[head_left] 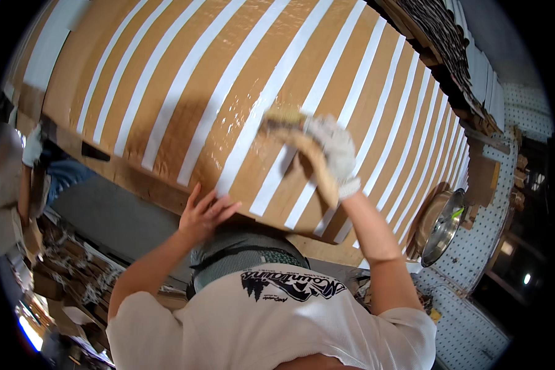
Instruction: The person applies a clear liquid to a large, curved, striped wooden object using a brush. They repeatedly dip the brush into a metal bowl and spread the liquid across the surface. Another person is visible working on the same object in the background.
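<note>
My right hand (334, 148), in a pale work glove, is closed round the wooden handle of a wide brush (319, 163). The brush's bristle end lies over the brown sheets (228, 117), blurred by motion. These sheets are fanned out in overlapping rows, with white strips showing between the brown bands. A wet shine covers the surface left of the brush. At the near edge of the sheets rests my bare left hand (205, 213), its fingers spread and holding nothing.
A round metal bowl (441, 228) with something bright green in it stands at the right. Stacked dark-edged cardboard (438, 49) lines the far right. Another person's gloved hand (32, 147) shows at the far left. Cardboard pieces (74, 277) lie piled at the lower left.
</note>
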A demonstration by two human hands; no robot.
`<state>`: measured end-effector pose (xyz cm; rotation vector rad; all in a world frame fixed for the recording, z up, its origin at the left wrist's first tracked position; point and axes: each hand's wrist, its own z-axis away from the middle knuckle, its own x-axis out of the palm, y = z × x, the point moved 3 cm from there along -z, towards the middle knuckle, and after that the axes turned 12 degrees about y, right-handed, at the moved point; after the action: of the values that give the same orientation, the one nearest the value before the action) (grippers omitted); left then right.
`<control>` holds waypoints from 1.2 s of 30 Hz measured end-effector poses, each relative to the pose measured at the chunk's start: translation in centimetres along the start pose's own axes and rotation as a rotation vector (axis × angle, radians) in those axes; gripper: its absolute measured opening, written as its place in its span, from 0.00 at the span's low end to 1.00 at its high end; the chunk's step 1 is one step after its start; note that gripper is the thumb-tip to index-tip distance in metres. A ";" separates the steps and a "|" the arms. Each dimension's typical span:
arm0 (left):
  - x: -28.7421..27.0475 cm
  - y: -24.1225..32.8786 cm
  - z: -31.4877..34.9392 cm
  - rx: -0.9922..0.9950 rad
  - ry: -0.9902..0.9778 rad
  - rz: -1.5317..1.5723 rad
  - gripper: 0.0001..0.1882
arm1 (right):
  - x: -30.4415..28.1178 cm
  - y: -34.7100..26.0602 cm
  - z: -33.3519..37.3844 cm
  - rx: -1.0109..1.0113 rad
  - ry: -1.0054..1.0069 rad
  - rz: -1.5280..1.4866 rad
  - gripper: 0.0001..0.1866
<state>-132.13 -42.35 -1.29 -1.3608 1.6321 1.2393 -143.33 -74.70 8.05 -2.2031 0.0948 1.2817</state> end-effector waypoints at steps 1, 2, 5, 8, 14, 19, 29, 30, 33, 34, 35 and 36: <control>-0.3 0.0 0.0 -0.014 0.003 0.030 0.31 | -0.6 -1.8 2.4 0.026 -0.110 0.012 0.20; -0.5 0.0 -0.2 -0.036 0.009 0.031 0.32 | -0.5 -2.8 5.1 -0.013 -0.162 0.033 0.21; -1.6 1.7 -0.2 -0.110 0.025 0.106 0.33 | -1.5 -5.3 8.1 -0.043 -0.284 -0.001 0.19; -2.2 3.1 1.0 -0.077 0.001 0.291 0.36 | -1.2 -5.6 4.6 -0.020 -0.197 0.043 0.16; -4.6 -0.1 0.2 -0.626 0.318 0.189 0.28 | 2.5 -5.7 -0.9 0.065 0.286 0.074 0.14; -2.3 -1.8 1.5 -0.621 0.278 -0.047 0.24 | 5.2 -11.9 9.6 -0.031 0.113 0.152 0.18; -2.1 -1.2 0.6 -0.573 0.137 -0.138 0.23 | 0.5 -8.0 8.0 0.113 0.103 0.098 0.14; -2.2 -1.4 0.4 -0.566 0.126 -0.150 0.22 | 1.0 -8.0 8.5 0.117 0.103 0.130 0.14; -0.9 -2.2 0.9 -0.531 0.073 -0.230 0.24 | 1.4 -11.2 14.4 0.031 0.127 0.074 0.16; -0.8 -2.4 0.8 -0.513 0.036 -0.289 0.23 | 1.2 -11.1 14.6 0.063 0.026 0.014 0.16; -1.1 -2.4 0.3 -0.487 0.000 -0.347 0.23 | 0.7 -11.1 14.8 0.098 -0.070 -0.045 0.16; -1.2 -2.3 -0.2 -0.461 -0.036 -0.405 0.23 | 0.1 -11.0 15.0 0.133 -0.165 -0.106 0.16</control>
<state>-129.61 -42.12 -0.73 -1.8239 1.0014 1.4213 -151.12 -57.87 7.36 -1.9564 -0.0014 1.3524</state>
